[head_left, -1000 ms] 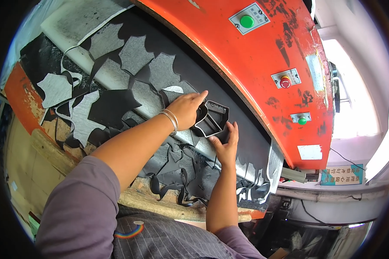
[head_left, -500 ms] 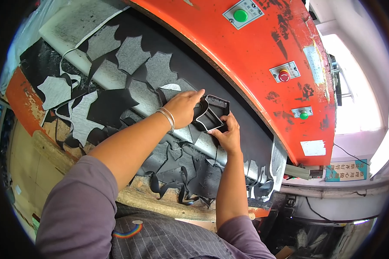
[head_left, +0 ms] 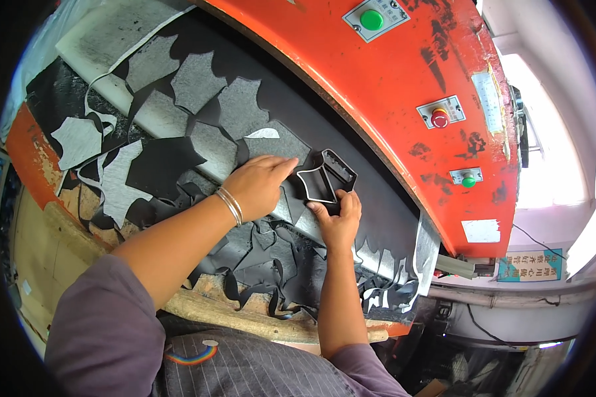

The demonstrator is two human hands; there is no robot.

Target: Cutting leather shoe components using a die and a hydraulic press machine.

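Observation:
A dark metal cutting die (head_left: 327,182) with a curved, pointed outline and an inner crossbar stands on a black sheet (head_left: 384,198). My right hand (head_left: 340,221) grips its near edge, thumb on the left and fingers on the right. My left hand (head_left: 255,187), with bracelets at the wrist, lies just left of the die. Its fingers stretch toward the die's far left corner, apart from it, and it holds nothing I can see. Grey, pointed shapes (head_left: 245,104) show along the sheet beyond that hand, and a small white piece (head_left: 263,133) lies among them.
An orange machine beam (head_left: 384,86) with green and red buttons slants across the far side. Black and grey offcuts (head_left: 271,255) hang along the near side, above a wooden bar (head_left: 238,317). At left lie loose grey pieces (head_left: 122,178) and a white strip.
My left hand has drawn back left from the die. The die has turned slightly in my right hand, which has shifted a little left and nearer.

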